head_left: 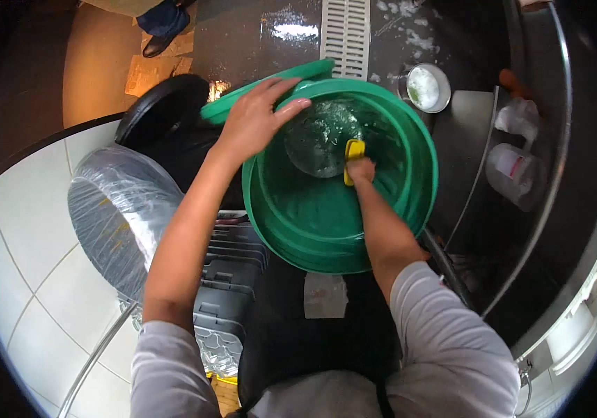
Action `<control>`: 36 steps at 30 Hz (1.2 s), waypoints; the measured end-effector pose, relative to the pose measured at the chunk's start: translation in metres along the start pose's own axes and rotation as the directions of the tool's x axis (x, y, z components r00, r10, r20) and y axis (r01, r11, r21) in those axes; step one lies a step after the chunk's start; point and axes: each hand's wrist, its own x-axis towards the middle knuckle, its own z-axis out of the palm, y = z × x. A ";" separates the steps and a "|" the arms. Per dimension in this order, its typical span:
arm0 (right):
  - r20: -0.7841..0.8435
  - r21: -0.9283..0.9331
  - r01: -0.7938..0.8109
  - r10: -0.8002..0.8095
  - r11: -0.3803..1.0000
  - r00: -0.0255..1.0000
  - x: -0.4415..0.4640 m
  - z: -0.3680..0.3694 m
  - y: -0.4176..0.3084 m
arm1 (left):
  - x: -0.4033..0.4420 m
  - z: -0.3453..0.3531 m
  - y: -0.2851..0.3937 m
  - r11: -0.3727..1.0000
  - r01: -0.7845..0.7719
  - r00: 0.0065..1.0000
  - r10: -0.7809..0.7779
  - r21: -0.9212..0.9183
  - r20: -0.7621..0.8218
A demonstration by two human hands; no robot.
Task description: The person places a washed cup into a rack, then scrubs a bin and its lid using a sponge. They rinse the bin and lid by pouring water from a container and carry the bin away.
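Leans over a green bin (326, 254) with both bare arms stretched forward. Reaches down inside with the right hand (361, 169), fingers closed around a yellow scrubber (355, 149). Holds it beside a shiny patch of water (319, 139) flecked with foam, well within the bin's walls; cannot tell whether touching the bottom. Lays the left hand (258, 115) at the bin's far left edge, fingers spread and thumb parted, pointing in over the mouth. Has a green lid (227, 106) just beyond that hand, partly behind the bin, and a black lid (162, 104) farther left.

Has to the left of the forearm a tub (131, 181) wrapped in clear film, and between tub and bin, grey crates (225, 272). Beyond the bin's right side, a bowl (444, 104) of white foam; farther right, a clear bottle (516, 174). Farther ahead, a pale floor grate (346, 35) and, at upper left, another person's shoe (157, 46) near some cardboard (152, 73).
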 end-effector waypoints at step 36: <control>-0.169 -0.021 0.839 -0.829 0.544 0.533 0.136 0.118 -0.126 | -0.004 0.025 0.006 0.981 0.015 0.998 -0.028 -0.192 -0.064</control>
